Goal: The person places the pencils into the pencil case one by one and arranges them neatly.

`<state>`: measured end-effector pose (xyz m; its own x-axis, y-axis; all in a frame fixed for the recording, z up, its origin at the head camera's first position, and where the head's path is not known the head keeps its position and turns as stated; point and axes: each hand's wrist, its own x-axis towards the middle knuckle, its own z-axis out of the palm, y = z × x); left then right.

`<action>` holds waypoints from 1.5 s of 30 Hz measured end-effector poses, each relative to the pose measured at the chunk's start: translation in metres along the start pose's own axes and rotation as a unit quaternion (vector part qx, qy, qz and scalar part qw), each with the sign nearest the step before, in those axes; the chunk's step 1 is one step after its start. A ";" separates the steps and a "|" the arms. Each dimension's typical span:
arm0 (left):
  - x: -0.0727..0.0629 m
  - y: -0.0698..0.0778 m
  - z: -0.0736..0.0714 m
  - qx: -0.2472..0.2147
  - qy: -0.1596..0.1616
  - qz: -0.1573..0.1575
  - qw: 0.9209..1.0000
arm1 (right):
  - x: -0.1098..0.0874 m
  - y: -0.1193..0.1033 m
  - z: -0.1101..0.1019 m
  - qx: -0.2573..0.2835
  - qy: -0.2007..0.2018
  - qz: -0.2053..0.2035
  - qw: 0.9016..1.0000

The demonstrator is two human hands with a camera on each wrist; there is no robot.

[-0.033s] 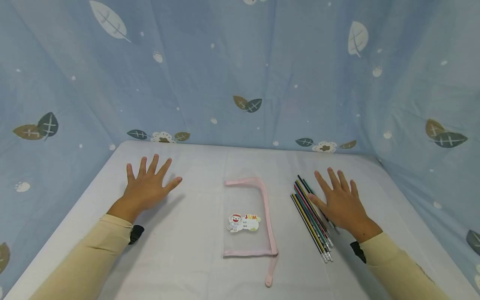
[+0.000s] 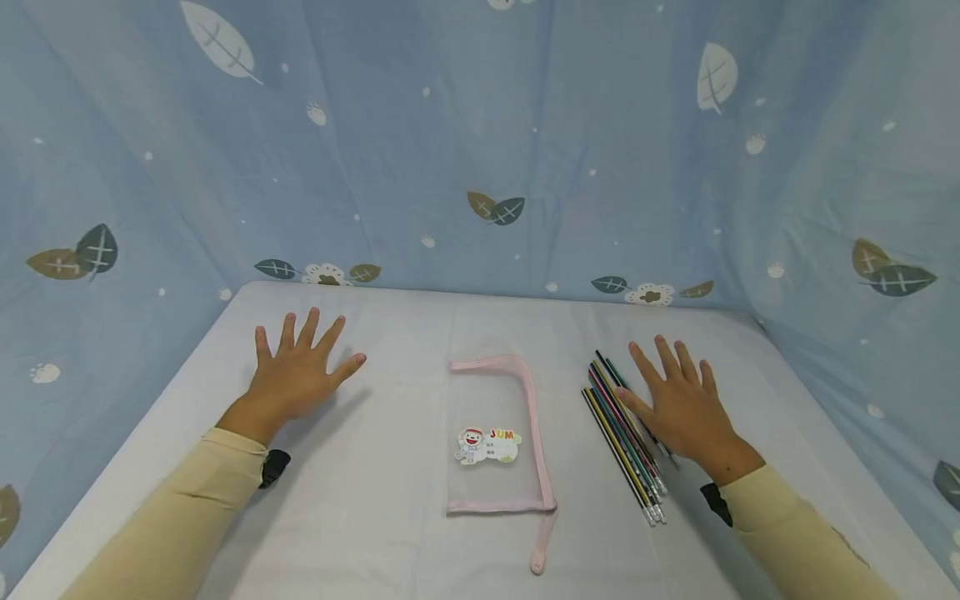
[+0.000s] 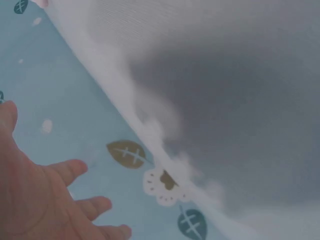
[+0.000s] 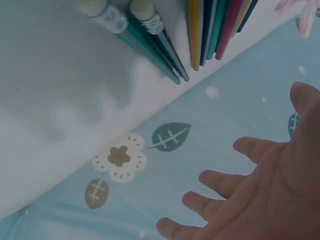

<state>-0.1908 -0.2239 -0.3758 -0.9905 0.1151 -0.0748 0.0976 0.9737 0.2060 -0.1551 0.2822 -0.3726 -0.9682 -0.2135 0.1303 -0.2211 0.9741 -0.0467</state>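
My left hand (image 2: 291, 379) hovers over the left part of the white table with fingers spread, holding nothing; its shadow falls beside it. On the right, my right hand (image 2: 686, 412) is also spread and holds nothing, its thumb overlapping the edge of a bundle of pencils (image 2: 618, 429) in the head view. These pencils are black, yellow, green and red, with eraser ends toward me. In the right wrist view, two green pencils (image 4: 150, 47) lie apart from the others. Between the hands lies a flat see-through zip pouch (image 2: 487, 400) with pink edging and a cartoon label.
The white-covered table (image 2: 360, 517) ends at a blue curtain (image 2: 420, 150) printed with leaves and flowers, which hangs behind it and along both sides. A pink pull strap (image 2: 542, 546) extends from the pouch's near right corner. Dark bands show at both wrists.
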 end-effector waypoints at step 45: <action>0.013 0.211 0.054 -0.040 -0.071 0.184 0.979 | -0.001 -0.030 0.018 0.279 -0.070 -0.015 0.958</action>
<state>-0.1781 -0.0067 -0.3858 -0.8656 0.4874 -0.1148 0.4322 0.8429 0.3204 -0.1492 0.2524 -0.3889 -0.9581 -0.2863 0.0079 -0.2391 0.7846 -0.5721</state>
